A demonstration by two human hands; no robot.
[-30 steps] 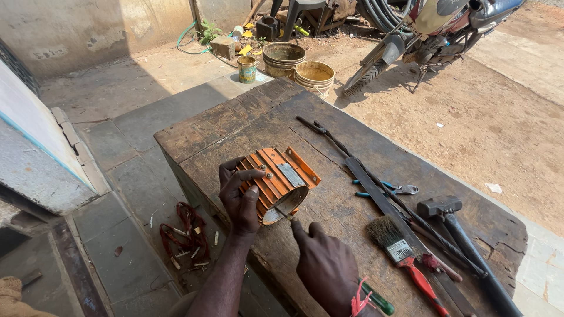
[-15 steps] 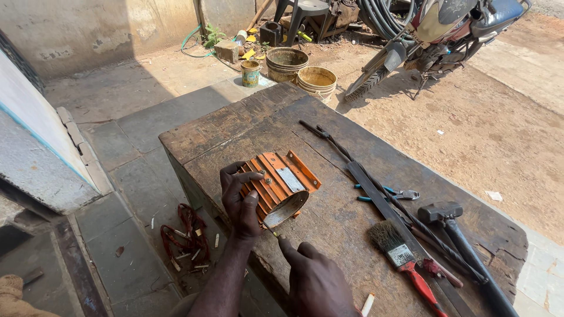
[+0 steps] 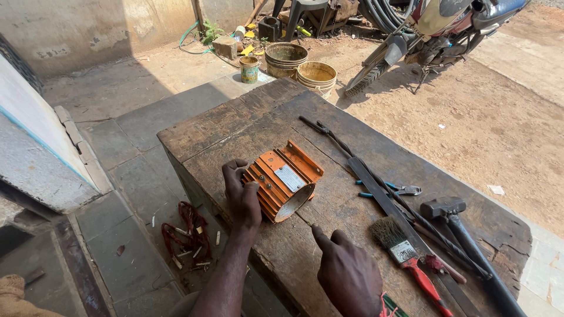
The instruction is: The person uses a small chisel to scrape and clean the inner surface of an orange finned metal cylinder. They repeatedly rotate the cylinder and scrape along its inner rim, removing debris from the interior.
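At frame centre, the orange finned cylindrical metal housing (image 3: 283, 185) is clasped by the left hand (image 3: 242, 196) on the worn wooden surface (image 3: 352, 147), its long axis running upper-left to lower-right; the right hand (image 3: 348, 276) is held released, lower right, farther off.

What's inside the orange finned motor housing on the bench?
The orange housing lies on its side; its open end shows a bare, pale inner wall. Deeper in is shadowed, and the left hand covers the far side.

Your orange finned motor housing (image 3: 284, 183) lies on its side on the wooden bench (image 3: 235, 126), open round end facing you, grey plate on top.
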